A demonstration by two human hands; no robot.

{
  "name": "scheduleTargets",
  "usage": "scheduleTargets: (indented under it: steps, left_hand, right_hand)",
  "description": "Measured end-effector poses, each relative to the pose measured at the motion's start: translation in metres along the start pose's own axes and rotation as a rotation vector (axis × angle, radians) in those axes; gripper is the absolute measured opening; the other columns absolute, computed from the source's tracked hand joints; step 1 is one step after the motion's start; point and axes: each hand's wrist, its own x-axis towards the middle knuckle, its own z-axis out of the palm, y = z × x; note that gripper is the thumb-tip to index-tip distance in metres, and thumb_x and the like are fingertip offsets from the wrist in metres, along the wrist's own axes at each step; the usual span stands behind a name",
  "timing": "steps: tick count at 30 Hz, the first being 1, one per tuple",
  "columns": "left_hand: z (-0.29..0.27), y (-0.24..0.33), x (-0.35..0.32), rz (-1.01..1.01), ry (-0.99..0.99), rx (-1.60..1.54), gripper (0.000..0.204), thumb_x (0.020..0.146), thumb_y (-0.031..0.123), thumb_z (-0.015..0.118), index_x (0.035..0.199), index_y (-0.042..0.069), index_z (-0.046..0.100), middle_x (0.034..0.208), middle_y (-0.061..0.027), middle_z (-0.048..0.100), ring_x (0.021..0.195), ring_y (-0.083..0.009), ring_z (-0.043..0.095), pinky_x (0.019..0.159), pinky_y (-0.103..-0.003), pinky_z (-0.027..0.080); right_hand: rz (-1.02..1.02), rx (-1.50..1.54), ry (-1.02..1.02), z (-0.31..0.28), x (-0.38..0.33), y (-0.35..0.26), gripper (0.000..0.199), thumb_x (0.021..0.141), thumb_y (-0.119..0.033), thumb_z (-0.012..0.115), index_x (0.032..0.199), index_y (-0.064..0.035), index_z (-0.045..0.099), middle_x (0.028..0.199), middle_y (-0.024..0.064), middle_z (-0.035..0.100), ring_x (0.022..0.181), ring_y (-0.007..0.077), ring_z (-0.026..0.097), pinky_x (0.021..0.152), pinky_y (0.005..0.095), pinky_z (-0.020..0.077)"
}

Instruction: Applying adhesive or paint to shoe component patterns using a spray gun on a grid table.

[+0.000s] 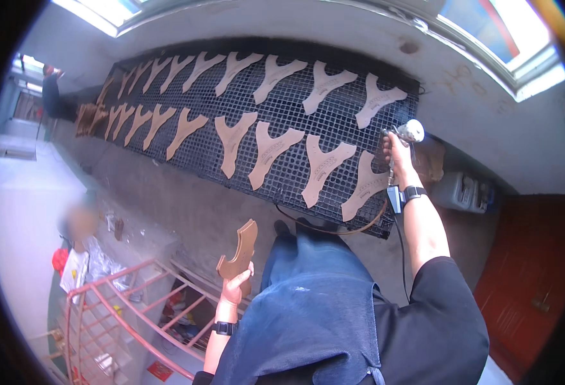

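Place: a small shoe-part workshop.
Evidence: rows of tan Y-shaped leather pieces [266, 151] laid on a long black wire-mesh rack [199, 144]; spray gun [405, 136] with hose; bare concrete walls; pink metal cart [122, 308].

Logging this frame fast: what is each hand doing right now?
Left hand: closed on a stack of tan Y-shaped pieces.
Right hand: closed on a spray gun, over the black mesh rack.
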Motion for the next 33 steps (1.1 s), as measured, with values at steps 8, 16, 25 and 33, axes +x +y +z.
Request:
scheduleTargets:
  steps: [8,16,25,33]
  left_hand:
    - [0.017,-0.003,0.093,0.02,-0.339,0.059,0.047,0.101,0.026,0.062,0.139,-0.001,0.058,0.128,-0.0115,0.068,0.129,-0.0226,0.058,0.114,-0.039,0.04]
    - [-0.018,-0.035,0.174,-0.199,-0.862,0.44,0.055,0.101,0.039,0.062,0.143,0.003,0.054,0.12,-0.0087,0.069,0.111,-0.0181,0.064,0.102,-0.035,0.049]
    - [-0.144,0.046,0.128,-0.212,-0.394,-0.061,0.052,0.102,0.032,0.056,0.139,-0.006,0.057,0.11,-0.015,0.072,0.097,-0.0261,0.071,0.09,-0.039,0.056]
    - [-0.026,0.117,0.128,-0.16,-0.604,0.098,0.058,0.099,0.033,0.06,0.137,-0.01,0.055,0.101,-0.0198,0.074,0.095,-0.0291,0.072,0.088,-0.04,0.055]
  right_hand:
    - [0.03,0.188,0.002,0.029,-0.078,-0.059,0.03,0.1,-0.043,0.066,0.09,-0.0155,0.066,0.073,-0.0063,0.061,0.059,0.0061,0.059,0.045,0.0217,0.0369]
    - [0.208,0.347,-0.088,0.035,-0.176,-0.131,0.047,0.098,-0.055,0.064,0.101,-0.0084,0.062,0.079,0.0024,0.062,0.071,0.0243,0.071,0.047,0.0297,0.0496]
    - [0.026,-0.166,0.218,-0.034,-0.241,-0.143,0.041,0.094,-0.056,0.067,0.09,-0.0153,0.066,0.072,-0.0079,0.058,0.051,0.003,0.047,0.043,0.0217,0.0354]
    - [-0.048,-0.504,0.218,-0.041,-0.268,-0.027,0.04,0.093,-0.047,0.073,0.097,-0.0073,0.077,0.079,-0.0018,0.069,0.069,0.008,0.061,0.063,0.0262,0.0492]
